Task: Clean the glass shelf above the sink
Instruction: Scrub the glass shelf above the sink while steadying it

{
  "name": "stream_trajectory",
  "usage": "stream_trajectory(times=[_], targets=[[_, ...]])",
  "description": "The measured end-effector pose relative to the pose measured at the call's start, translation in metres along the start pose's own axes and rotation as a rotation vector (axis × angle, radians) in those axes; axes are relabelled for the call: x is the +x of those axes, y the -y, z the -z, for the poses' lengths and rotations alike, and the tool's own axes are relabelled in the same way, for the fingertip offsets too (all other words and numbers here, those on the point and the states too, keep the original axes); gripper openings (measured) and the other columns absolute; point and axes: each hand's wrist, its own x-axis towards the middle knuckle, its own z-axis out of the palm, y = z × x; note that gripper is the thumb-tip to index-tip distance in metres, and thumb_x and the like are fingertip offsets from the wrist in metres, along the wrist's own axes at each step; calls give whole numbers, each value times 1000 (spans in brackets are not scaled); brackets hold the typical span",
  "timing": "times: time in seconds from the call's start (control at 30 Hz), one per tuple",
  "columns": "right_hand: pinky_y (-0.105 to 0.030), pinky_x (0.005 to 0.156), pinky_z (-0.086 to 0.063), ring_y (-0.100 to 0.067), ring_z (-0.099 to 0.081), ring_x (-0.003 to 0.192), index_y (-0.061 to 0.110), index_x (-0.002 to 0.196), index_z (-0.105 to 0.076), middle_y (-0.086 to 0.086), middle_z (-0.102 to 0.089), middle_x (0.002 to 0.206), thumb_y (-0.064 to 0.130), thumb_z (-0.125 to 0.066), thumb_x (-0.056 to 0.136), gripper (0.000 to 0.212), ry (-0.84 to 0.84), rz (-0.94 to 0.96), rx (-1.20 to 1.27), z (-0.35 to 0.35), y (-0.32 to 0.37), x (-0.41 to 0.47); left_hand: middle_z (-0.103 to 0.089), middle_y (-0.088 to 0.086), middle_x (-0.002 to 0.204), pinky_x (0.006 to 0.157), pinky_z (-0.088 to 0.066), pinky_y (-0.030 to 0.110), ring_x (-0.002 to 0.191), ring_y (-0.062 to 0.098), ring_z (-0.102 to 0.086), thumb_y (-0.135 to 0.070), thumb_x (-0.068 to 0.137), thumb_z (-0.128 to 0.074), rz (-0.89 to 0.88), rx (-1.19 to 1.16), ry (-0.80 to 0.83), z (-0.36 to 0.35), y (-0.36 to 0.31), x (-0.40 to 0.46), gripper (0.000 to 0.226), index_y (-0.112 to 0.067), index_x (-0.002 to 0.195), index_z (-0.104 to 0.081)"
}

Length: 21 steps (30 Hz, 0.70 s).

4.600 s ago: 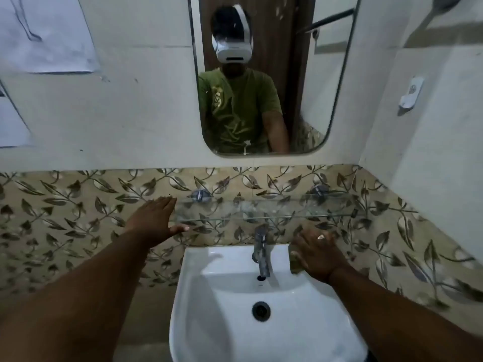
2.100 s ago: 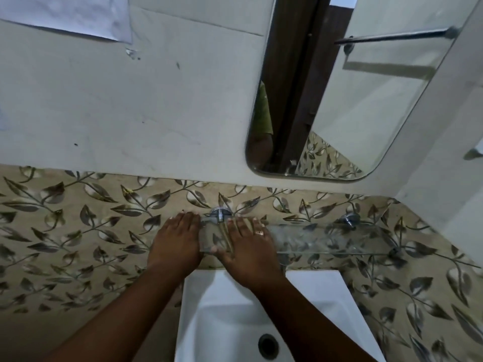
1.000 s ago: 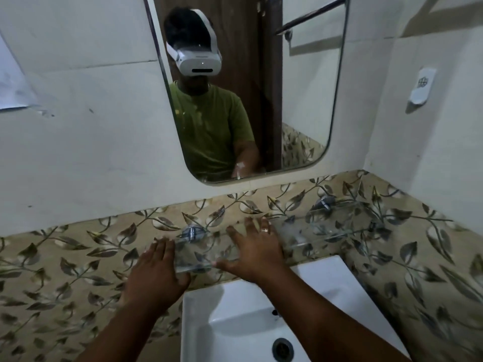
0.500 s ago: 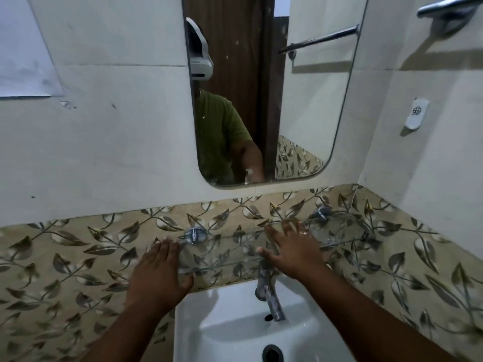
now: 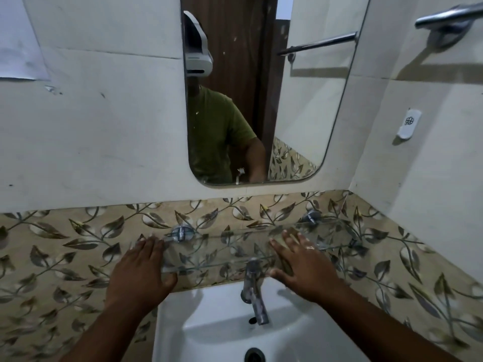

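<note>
The clear glass shelf [image 5: 222, 249] runs along the leaf-patterned tiles above the white sink [image 5: 209, 322], held by two chrome brackets [image 5: 180, 232]. My left hand [image 5: 143, 270] grips the shelf's left end, fingers on top and thumb under the front edge. My right hand [image 5: 300, 265] lies flat on the shelf right of the middle, fingers spread, pressing a greenish scrub pad [image 5: 285, 267]. Most of the pad is hidden under the palm.
A chrome tap [image 5: 253, 291] rises from the sink just under the shelf, between my hands. The mirror [image 5: 300, 113] hangs above. The right side wall, with a white holder [image 5: 407, 124] and a towel rail [image 5: 449, 17], closes in by the shelf's right end.
My right hand has slid rightward along the shelf with the pad, from near the left bracket to right of the tap. My left hand has stayed at the left end.
</note>
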Motion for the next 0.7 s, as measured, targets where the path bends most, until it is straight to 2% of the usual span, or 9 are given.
stream_trajectory(times=[0.13,0.27,0.37,0.47,0.6,0.7], targets=[[-53,120,-14,-33,3,152,45,153,-1,-5,-4,167,94,9,69,98,-41,-89,-25,0,3,27,-50,16,141,105,-39,45,131,31,-45,-64,64,-54,5,7,5,0,0,0,92,-9,138,-47],[-58,118,-16,-40,-3,151,45,153,-8,-8,-9,166,95,6,71,97,-73,-172,54,-4,23,47,-49,17,142,105,-39,46,132,31,-44,-64,65,-53,15,-4,-9,1,-2,-1,91,-8,138,-46],[-59,119,-12,-40,1,151,46,153,-2,-8,-4,166,95,0,74,93,-69,-101,35,-6,24,32,-48,15,143,105,-38,46,133,30,-43,-64,67,-51,25,5,-20,1,-3,-3,90,-10,139,-45],[-52,120,-5,-35,3,152,45,154,0,-6,-1,166,94,-13,77,92,-98,-8,13,-10,17,3,-47,15,144,105,-38,46,133,29,-42,-66,68,-47,23,18,-22,0,-3,-1,91,-9,139,-45],[-52,120,-5,-34,9,151,45,153,13,-3,10,166,95,-24,75,99,-75,53,-20,-16,-5,-15,-47,16,144,105,-37,46,134,30,-42,-66,68,-47,17,18,-23,0,-4,0,92,-8,139,-44],[-50,121,-2,-34,6,152,39,156,5,-6,6,166,97,-21,74,104,-65,31,-55,-12,-5,-2,-46,16,145,106,-35,45,135,29,-40,-65,69,-47,25,16,-23,0,-5,-2,91,-8,140,-43]])
